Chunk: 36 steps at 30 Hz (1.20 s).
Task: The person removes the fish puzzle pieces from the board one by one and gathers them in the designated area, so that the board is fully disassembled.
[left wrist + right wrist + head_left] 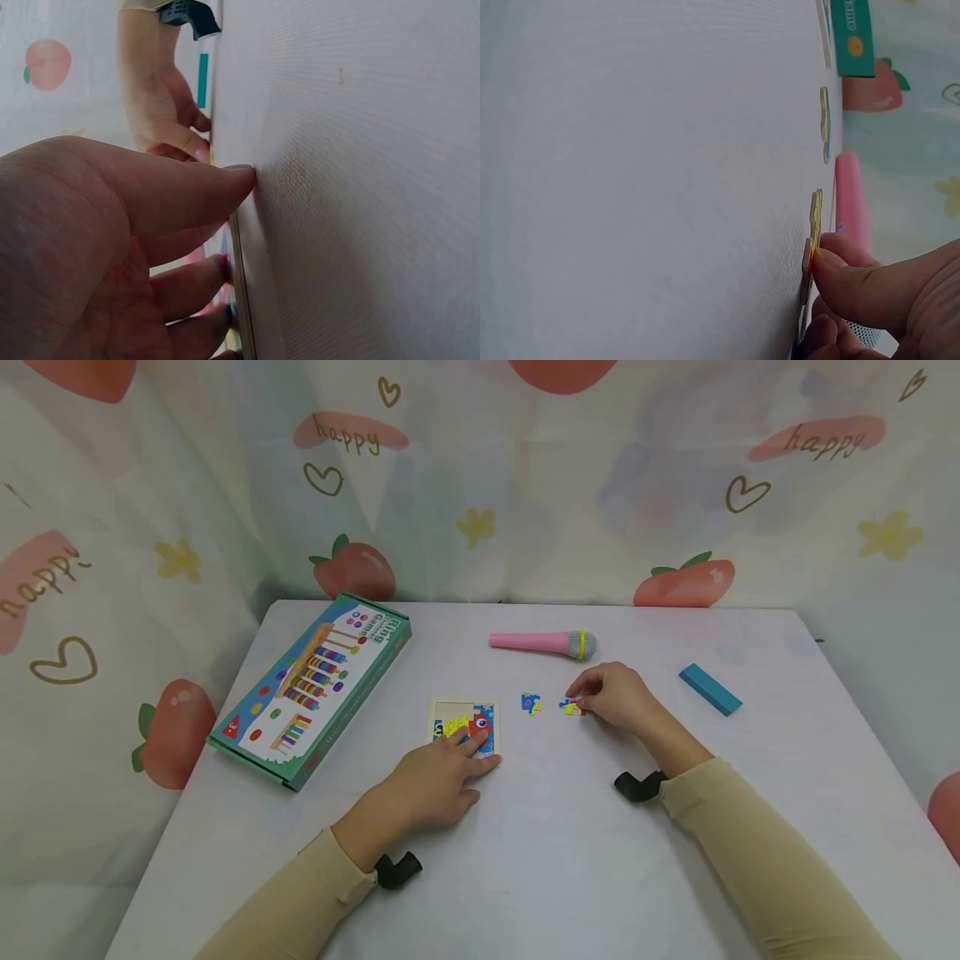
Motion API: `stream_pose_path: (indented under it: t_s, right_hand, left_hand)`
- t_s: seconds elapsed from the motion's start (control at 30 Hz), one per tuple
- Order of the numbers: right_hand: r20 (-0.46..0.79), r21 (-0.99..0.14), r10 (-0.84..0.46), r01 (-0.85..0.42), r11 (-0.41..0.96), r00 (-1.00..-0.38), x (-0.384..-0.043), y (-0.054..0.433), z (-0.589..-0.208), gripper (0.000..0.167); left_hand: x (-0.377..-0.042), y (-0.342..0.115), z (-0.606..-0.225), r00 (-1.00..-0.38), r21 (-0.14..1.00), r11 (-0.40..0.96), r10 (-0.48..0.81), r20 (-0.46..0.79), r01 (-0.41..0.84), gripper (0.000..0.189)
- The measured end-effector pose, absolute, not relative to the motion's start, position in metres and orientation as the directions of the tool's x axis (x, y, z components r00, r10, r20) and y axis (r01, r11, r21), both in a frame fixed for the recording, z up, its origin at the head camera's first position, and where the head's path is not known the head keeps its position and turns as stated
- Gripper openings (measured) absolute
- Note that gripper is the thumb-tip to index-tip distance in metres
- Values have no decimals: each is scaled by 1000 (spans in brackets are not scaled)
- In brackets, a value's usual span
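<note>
My left hand [435, 781] rests with spread fingers on a small wooden puzzle board [498, 706]. A red fish-like shape on blue and some yellow show between and beyond the fingers; the lower part is hidden under the hand. To the right, my right hand [618, 695] pinches a colourful jigsaw piece [572, 707] between thumb and fingers, low over the table. In the right wrist view the thumb lies against the piece's yellow and red edge [814, 225]. Between the board and that hand lies a loose blue and yellow jigsaw piece [531, 702].
A pink toy microphone [532, 642] lies behind the pieces. Off to the right is a teal block [710, 689]. A large green game box [311, 689] lies at an angle on the left of the white table [540, 860]. A patterned curtain [555, 485] hangs behind.
</note>
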State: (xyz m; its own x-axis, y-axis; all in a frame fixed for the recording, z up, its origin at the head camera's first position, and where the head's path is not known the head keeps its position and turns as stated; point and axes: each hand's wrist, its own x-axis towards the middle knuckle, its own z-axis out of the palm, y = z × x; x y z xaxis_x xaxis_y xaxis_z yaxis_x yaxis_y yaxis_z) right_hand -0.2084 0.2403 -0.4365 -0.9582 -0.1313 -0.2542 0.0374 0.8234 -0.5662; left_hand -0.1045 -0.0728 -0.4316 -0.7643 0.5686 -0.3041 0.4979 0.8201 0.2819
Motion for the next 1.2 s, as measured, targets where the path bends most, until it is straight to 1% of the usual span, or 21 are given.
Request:
stream_pose_path:
  t_s: [0.3,0.47,0.6,0.8,1.0,1.1,1.2]
  right_hand:
    - [-224,-565,-150,3,825,-963,-206,241,-435,23]
    - [-197,-593,-161,-13,805,-967,-203,232,-431,26]
    - [-168,-616,-216,-69,785,-962,-201,212,-428,29]
    - [-144,-670,-356,-174,721,-923,-201,169,-429,33]
    - [-163,-708,-405,-179,683,-900,-202,133,-432,33]
    - [-171,-695,-419,-192,693,-892,-204,122,-434,33]
    - [-179,-652,-441,-230,722,-879,-205,115,-436,32]
  left_hand:
    - [-105,-72,-434,-767,284,825,562,-309,490,59]
    - [-105,-71,-435,-767,281,824,563,-307,492,58]
    - [-105,-70,-433,-767,273,825,563,-309,495,58]
    - [-105,-70,-431,-769,270,827,560,-308,494,57]
    - [-106,-71,-430,-765,284,817,572,-295,502,57]
    - [-106,-73,-430,-761,298,809,582,-286,507,57]
    - [-105,-74,-430,-760,301,805,587,-280,511,57]
